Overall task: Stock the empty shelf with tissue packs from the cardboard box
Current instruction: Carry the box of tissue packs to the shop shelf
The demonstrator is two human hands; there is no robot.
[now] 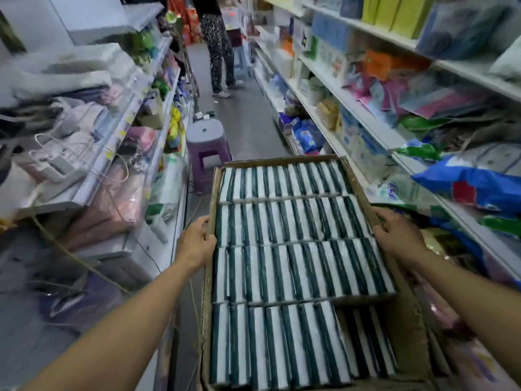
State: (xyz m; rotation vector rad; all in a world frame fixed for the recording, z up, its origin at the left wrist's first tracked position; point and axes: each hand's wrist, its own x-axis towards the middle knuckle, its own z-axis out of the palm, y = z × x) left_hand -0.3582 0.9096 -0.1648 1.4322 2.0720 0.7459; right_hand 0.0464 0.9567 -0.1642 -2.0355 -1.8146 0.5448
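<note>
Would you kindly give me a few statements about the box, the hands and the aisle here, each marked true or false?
1. Both hands grip the sides of the cardboard box: the left hand on its left wall, the right hand on its right wall. True.
2. The box is empty. False: it is packed with rows of green-and-white tissue packs, with a lower gap at its near right corner.
3. A purple plastic stool stands in the aisle beyond the box. True.
4. The aisle ahead has no one in it. False: a person in patterned trousers stands at the far end.
</note>
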